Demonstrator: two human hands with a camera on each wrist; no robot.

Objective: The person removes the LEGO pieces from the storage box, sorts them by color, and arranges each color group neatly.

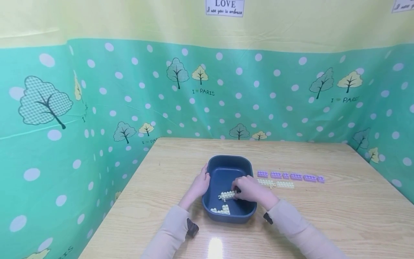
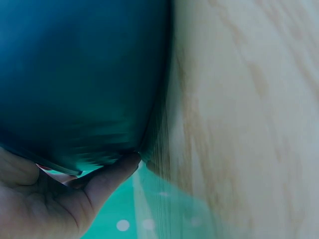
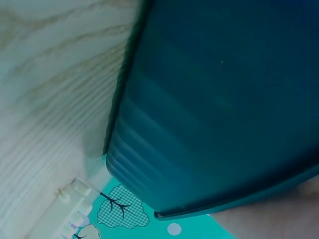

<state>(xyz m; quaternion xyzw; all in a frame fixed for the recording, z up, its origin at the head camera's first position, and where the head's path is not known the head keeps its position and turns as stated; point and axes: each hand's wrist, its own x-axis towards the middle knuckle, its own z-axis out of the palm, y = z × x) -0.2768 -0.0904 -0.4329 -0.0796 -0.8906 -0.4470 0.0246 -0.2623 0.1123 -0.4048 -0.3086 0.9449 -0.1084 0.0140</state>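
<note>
Your L hand [image 1: 201, 182] holds the blue bin [image 1: 228, 218] by its left side, and your R hand [image 1: 248, 187] reaches in over the right side w/ fingers curled, pinching the right end of a cream brick strip [image 1: 228, 195]. Head cam is the only view w/ the bin's inside: the strip is in the near half, & some smaller cream pieces [image 1: 225, 209] lie closer to you, by the front wall. Can't tell if the strip is lifted or touching the bottom.

L wrist cam adds what head cam hides: the bin's outer wall, w/ one of your digits against it; the other fingers are mostly out of sight.

R wrist cam gets the outer wall & rim too, but just a blurred bit of your R hand, fingers hidden, so that grip reads fr. head cam only. It also catches studs of a cream brick side-on.

Head cam alone shows the purple row [image 1: 296, 176], six bricks on the table [image 1: 352, 208] right of the bin, w/ the cream row [image 1: 285, 184] just on your side of it.
</note>
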